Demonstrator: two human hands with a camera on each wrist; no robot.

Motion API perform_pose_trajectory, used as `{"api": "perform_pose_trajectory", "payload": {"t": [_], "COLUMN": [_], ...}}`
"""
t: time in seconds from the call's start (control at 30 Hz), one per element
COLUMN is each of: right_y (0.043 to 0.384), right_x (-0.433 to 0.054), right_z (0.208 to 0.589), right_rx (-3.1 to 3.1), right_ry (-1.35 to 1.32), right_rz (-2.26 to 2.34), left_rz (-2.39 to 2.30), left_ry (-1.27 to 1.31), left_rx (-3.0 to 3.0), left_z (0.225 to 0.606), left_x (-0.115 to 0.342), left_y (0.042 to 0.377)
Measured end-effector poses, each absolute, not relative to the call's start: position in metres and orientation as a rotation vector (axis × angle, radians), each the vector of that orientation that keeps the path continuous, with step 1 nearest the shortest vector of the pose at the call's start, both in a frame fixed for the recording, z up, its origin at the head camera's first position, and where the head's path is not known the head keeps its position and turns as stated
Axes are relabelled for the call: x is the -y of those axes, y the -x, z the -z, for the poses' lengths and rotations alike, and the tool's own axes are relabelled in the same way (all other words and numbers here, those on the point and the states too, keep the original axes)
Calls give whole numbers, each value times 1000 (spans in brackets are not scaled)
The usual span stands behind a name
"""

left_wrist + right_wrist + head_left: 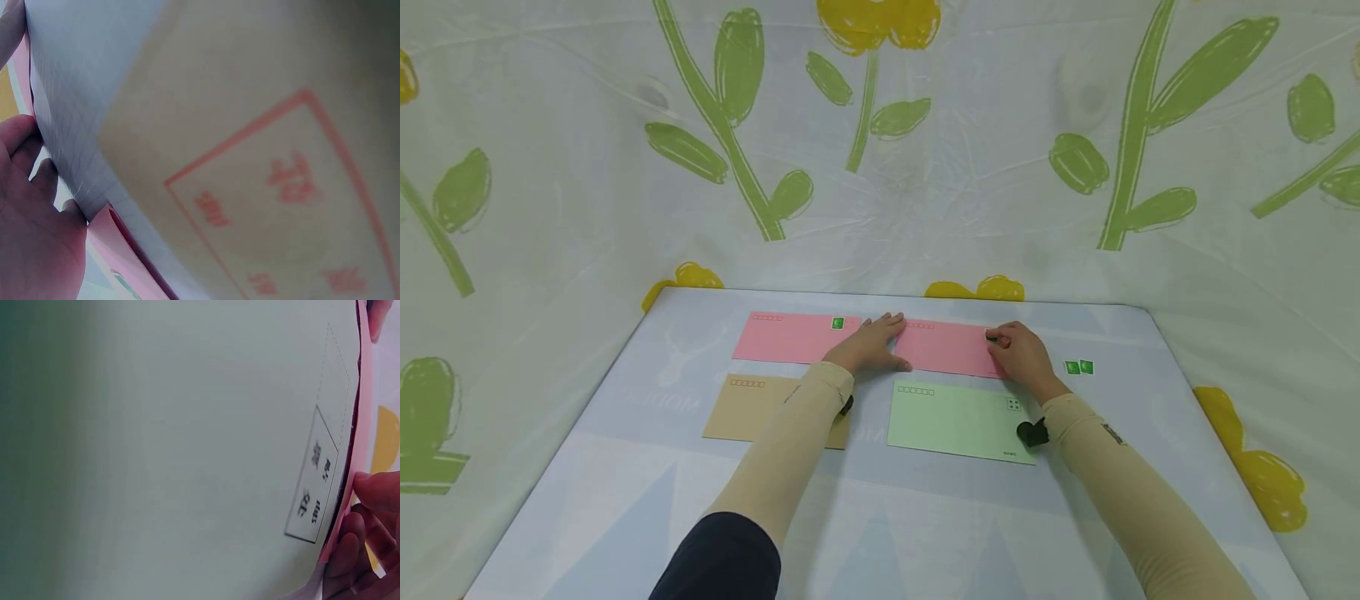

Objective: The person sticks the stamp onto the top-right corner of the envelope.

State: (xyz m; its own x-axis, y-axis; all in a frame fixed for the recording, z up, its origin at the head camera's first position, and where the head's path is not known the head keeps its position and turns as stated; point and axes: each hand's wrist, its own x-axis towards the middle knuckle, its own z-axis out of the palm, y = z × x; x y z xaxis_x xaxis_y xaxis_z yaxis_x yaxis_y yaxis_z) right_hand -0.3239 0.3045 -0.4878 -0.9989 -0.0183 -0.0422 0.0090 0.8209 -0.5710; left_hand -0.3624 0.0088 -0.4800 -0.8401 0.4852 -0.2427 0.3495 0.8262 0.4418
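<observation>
R hand (1022, 353) is pinching a green stamp (991, 337), prob. light & flimsy, best held by edges, over R-side pink env. (947, 350), L hand (872, 342) resting fingers-spread at its L edge.

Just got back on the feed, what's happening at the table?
A person is working on the right pink envelope: the left hand rests at its left end, while the right hand pinches what looks like a green stamp at its top right corner. The left pink envelope bears a stamp; the pale green envelope has none. The tan envelope's corner is hidden. Two loose stamps lie to the right.
</observation>
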Motion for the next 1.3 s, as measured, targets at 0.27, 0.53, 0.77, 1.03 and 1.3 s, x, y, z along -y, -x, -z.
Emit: {"api": "perform_pose_trajectory", "payload": {"t": [0.27, 0.53, 0.77, 1.03, 1.3], "right_y": [324, 324, 323, 322, 322], "right_x": [-304, -305, -305, -303, -304], "right_z": [487, 488, 488, 485, 485], "right_rx": [-2953, -2959, -2970, -2960, -2956], "right_ry": [11, 13, 30, 9, 27], "right_rz": [911, 903, 900, 897, 906], "left_rz": [-548, -543, -546, -548, -528], "left_ry": [-625, -634, -633, -632, -653], "left_rx": [-2661, -2670, -2666, -2660, -2673], "left_z": [482, 483, 482, 481, 480], "left_x": [-9, -9, -9, -8, -8], "left_y": [364, 364, 363, 362, 361]}}
